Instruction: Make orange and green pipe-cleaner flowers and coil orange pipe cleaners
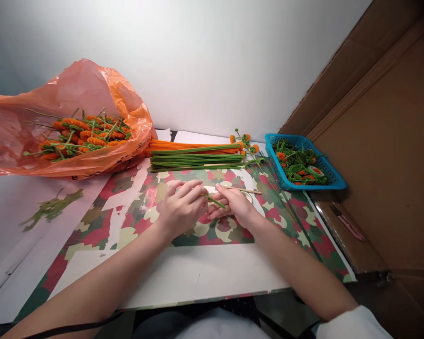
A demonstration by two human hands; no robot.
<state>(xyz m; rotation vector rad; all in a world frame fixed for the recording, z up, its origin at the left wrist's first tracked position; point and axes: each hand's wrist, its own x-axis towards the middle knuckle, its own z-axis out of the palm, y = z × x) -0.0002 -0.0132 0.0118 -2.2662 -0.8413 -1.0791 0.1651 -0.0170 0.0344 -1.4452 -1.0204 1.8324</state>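
Observation:
Both hands meet over the middle of the patterned mat. My left hand (pixel 183 207) is closed, back up, its fingertips pinching a short green pipe cleaner (pixel 217 202) with a bit of orange near the fingers. My right hand (pixel 237 205) is turned partly palm up with curled fingers, and the pipe cleaner's free end lies against them. A thin wooden stick (pixel 250 191) sticks out to the right beyond the right thumb; whether the hand touches it is unclear. A roll of tape (pixel 248 197) is partly hidden behind the right hand.
Behind the hands lie bundles of green pipe cleaners (pixel 198 161) and orange pipe cleaners (pixel 191 145). An orange plastic bag (pixel 127 103) of orange-green pieces stands left. A blue basket (pixel 335 179), a flower stem (pixel 259 165) and a pink cutter (pixel 351 227) are right, beside cardboard (pixel 385 141).

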